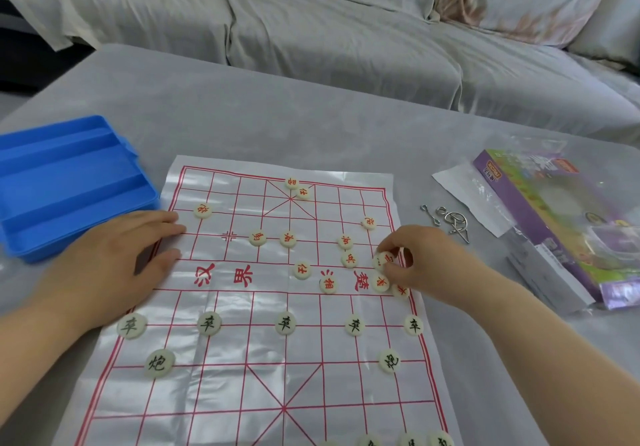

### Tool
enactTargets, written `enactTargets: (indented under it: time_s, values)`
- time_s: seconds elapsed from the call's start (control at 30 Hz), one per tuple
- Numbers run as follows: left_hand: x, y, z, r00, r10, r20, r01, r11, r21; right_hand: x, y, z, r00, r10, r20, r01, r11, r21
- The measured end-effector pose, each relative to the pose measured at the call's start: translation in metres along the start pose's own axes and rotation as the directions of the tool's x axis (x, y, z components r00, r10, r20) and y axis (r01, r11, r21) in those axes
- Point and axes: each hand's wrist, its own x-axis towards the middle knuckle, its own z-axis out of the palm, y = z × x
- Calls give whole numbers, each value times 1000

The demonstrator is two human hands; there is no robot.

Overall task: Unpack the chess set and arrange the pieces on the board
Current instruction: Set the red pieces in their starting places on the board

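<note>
Nearest me, black discs (412,441) sat along the near edge of the board (242,386), a thin, creased, glossy sheet on the bench (311,116). My left hand (114,265) lay flat on its left edge, fingers straight and slightly spread, pressing it down. My right hand (426,265) was at the right edge, mid-board, its fingers (398,243) pinching a red disc (382,261) by the rim, with other red discs (348,259) just beside it. I judged the discs light, hard and smooth, likely to skate on the sheet, so a rim grip suited best. The sheet itself seemed flimsy and slippery.
</note>
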Motion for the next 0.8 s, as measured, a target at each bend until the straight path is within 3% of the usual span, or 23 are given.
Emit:
enactTargets:
  time_s: [0.23,0.4,0.57,0.8]
  values:
    - [0,2,0,1000,5,-7,-5,1000,-4,38,-14,-17,986,-52,-161,65,995,79]
    - [0,1,1,1000,1,-18,-1,1000,-5,89,-38,-12,979,-79,-188,93,993,70]
    - [0,1,0,1000,3,-11,-3,1000,-6,116,-44,-6,991,-44,-127,50,998,45]
    - [1,2,0,1000,0,-3,0,1000,-16,113,-30,-8,995,32,-97,-17,988,151]
